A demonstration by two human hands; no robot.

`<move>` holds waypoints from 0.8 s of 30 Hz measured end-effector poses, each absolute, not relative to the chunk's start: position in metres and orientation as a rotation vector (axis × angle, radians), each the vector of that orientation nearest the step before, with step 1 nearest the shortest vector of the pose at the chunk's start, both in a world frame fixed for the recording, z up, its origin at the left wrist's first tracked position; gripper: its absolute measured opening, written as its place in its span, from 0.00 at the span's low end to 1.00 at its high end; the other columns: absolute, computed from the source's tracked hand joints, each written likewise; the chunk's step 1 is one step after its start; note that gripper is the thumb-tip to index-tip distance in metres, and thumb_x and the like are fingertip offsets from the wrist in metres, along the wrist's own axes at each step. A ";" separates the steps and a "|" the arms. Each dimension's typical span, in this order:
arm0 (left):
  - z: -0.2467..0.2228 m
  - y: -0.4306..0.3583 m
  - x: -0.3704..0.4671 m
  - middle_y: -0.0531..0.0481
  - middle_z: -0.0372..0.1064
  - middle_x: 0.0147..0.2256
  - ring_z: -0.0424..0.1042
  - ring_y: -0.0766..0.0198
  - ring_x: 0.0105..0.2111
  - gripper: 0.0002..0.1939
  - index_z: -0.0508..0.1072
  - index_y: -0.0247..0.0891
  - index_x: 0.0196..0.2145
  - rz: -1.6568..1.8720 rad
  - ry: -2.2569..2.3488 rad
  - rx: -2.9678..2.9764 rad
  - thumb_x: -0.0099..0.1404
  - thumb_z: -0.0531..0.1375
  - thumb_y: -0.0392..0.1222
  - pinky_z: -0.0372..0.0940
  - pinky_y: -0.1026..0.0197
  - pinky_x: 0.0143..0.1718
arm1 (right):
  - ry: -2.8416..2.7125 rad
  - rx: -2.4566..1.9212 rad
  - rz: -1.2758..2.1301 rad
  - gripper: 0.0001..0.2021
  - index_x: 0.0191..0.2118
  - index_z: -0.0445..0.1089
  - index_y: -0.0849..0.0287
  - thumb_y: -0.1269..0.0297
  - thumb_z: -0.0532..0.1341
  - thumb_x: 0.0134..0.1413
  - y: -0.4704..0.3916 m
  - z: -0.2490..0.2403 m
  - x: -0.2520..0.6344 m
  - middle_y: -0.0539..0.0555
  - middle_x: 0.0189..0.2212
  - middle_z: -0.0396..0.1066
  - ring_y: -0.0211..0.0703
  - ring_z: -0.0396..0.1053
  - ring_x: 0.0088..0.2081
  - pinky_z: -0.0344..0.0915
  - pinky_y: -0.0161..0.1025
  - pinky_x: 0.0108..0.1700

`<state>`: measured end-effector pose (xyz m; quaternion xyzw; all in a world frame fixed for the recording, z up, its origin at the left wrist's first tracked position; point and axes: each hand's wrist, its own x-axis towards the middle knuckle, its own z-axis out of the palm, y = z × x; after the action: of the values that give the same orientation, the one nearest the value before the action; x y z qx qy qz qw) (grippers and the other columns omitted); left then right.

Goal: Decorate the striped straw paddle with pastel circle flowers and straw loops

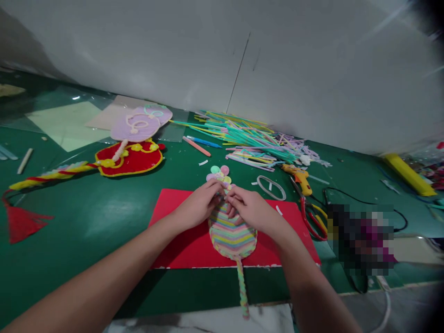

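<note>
A pastel striped fan (pixel 233 238) with a twisted handle lies on a red sheet (pixel 277 245), its handle reaching past the sheet's near edge. Round pastel pieces (pixel 218 173) form a flower at the fan's top. My left hand (pixel 203 201) is over the fan's upper left, fingers curled together. On the upper right, my right hand (pixel 251 208) has its thumb and fingers pinched close to the left fingertips. Whatever lies between the fingers of either hand is too small or hidden to make out.
Behind the sheet lie a pile of pipe cleaners (pixel 243 138) and two pens (pixel 197 145). A roll of tape (pixel 271 187), yellow glue gun (pixel 300 178) and red-handled pliers (pixel 312 219) are at right. Red (pixel 133 159) and purple (pixel 138 124) fans lie at left.
</note>
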<state>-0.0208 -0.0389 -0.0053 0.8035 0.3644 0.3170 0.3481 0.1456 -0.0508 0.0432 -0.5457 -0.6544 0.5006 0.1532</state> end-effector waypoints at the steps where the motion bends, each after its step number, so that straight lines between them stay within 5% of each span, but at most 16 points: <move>1: -0.005 -0.039 -0.021 0.46 0.59 0.41 0.61 0.62 0.42 0.10 0.63 0.37 0.35 0.824 0.940 2.082 0.61 0.46 0.29 0.60 0.58 0.44 | -1.893 -1.565 1.419 0.06 0.32 0.61 0.58 0.66 0.50 0.57 -0.051 0.044 0.144 0.50 0.24 0.69 0.35 0.70 0.24 0.68 0.30 0.22; 24: -0.006 -0.039 -0.021 0.46 0.60 0.42 0.61 0.62 0.43 0.09 0.63 0.37 0.34 0.858 0.929 2.075 0.61 0.46 0.30 0.60 0.56 0.46 | -2.124 -1.575 1.124 0.07 0.28 0.59 0.56 0.66 0.49 0.56 -0.050 0.039 0.139 0.48 0.20 0.67 0.34 0.65 0.22 0.59 0.31 0.27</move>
<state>-0.0205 -0.0392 -0.0056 0.8004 0.3585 0.3311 0.3481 0.1390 -0.0495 0.0387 -0.5432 -0.7326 0.3877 0.1337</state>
